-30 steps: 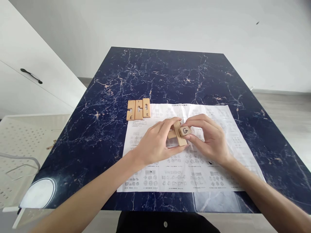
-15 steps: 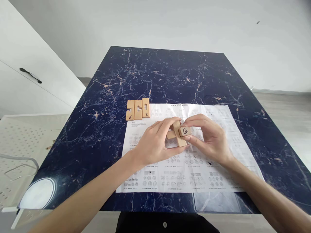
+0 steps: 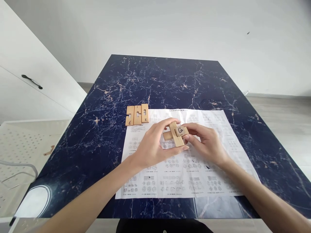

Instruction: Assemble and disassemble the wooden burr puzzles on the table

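Observation:
Several wooden puzzle pieces, joined crosswise, make up an assembly (image 3: 178, 139) held just above the printed sheet. My left hand (image 3: 152, 142) is closed on it, fingers at the top end and thumb at the bottom end of the long slanting piece. A block with a handwritten mark like a G or 6 (image 3: 180, 130) faces up on its right side. My right hand (image 3: 207, 139) pinches the assembly's right end between thumb and fingers. Loose pieces marked 3 (image 3: 130, 120), 1 (image 3: 137, 120) and 2 (image 3: 144, 119) lie side by side at the sheet's upper left corner.
The creased paper sheet (image 3: 155, 191) with printed diagrams lies on a dark blue marbled table (image 3: 155, 81). Left of the table stand a white perforated surface (image 3: 19, 142) and a white cabinet with a black handle (image 3: 32, 81). A white wall rises behind.
The marked block now shows its face more fully. My right fingers have shifted from that block toward the right end behind it. The whole view has tilted slightly.

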A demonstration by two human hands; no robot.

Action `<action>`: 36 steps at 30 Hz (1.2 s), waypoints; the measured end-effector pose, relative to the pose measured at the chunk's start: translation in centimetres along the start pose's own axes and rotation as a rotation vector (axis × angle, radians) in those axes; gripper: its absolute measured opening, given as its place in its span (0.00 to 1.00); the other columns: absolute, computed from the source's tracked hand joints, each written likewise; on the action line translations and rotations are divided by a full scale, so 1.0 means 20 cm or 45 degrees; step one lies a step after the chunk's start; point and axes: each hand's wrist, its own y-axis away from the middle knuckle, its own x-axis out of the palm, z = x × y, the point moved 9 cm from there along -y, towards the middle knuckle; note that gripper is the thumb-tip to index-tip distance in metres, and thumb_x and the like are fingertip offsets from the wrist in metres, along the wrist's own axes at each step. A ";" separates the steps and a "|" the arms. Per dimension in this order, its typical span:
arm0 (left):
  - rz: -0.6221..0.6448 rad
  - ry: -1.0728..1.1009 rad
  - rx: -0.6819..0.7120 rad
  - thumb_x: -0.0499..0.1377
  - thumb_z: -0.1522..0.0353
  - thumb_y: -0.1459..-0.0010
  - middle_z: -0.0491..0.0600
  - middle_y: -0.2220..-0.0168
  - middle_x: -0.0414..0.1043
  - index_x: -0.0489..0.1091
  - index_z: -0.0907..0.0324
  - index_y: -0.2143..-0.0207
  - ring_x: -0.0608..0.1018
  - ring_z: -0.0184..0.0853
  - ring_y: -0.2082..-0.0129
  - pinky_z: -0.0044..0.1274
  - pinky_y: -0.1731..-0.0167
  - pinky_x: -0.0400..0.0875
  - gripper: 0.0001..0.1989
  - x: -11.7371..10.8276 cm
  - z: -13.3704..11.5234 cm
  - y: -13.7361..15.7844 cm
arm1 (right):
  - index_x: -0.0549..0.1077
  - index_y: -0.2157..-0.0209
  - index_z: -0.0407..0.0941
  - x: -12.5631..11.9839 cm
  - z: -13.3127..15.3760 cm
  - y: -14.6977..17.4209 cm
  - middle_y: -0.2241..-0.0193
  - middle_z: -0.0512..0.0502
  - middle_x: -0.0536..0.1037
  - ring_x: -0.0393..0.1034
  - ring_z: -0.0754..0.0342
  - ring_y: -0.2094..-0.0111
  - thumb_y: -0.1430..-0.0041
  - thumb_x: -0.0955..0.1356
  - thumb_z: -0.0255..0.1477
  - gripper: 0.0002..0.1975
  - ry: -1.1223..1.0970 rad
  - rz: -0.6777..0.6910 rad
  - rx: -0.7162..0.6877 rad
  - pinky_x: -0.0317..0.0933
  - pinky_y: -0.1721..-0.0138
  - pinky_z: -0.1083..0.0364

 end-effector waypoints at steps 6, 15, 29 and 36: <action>0.009 0.091 -0.032 0.75 0.60 0.41 0.53 0.40 0.77 0.67 0.50 0.39 0.79 0.48 0.40 0.43 0.40 0.75 0.32 0.00 0.00 -0.01 | 0.80 0.51 0.48 -0.02 0.08 -0.01 0.63 0.47 0.87 0.82 0.51 0.67 0.25 0.69 0.31 0.07 0.228 -0.016 -0.158 0.77 0.65 0.51; -0.198 0.336 -0.113 0.71 0.63 0.37 0.52 0.43 0.78 0.71 0.53 0.44 0.80 0.43 0.43 0.38 0.40 0.76 0.22 -0.09 -0.01 -0.03 | 0.80 0.53 0.46 0.01 -0.03 -0.01 0.63 0.45 0.85 0.80 0.51 0.67 0.26 0.68 0.31 0.08 0.210 0.007 0.023 0.75 0.64 0.51; -0.439 -0.233 -0.032 0.74 0.61 0.42 0.54 0.39 0.76 0.69 0.52 0.41 0.79 0.47 0.42 0.40 0.44 0.75 0.30 -0.23 -0.04 -0.01 | 0.78 0.55 0.46 0.03 -0.21 -0.03 0.74 0.50 0.78 0.73 0.53 0.73 0.25 0.67 0.44 0.16 -0.079 -0.001 0.408 0.66 0.69 0.52; -0.416 -0.767 -0.195 0.71 0.59 0.40 0.53 0.44 0.76 0.67 0.53 0.40 0.79 0.48 0.45 0.42 0.42 0.75 0.29 -0.37 -0.05 0.18 | 0.77 0.57 0.46 0.04 -0.19 -0.03 0.75 0.48 0.79 0.73 0.52 0.75 0.26 0.66 0.48 0.19 -0.043 0.031 0.369 0.65 0.72 0.52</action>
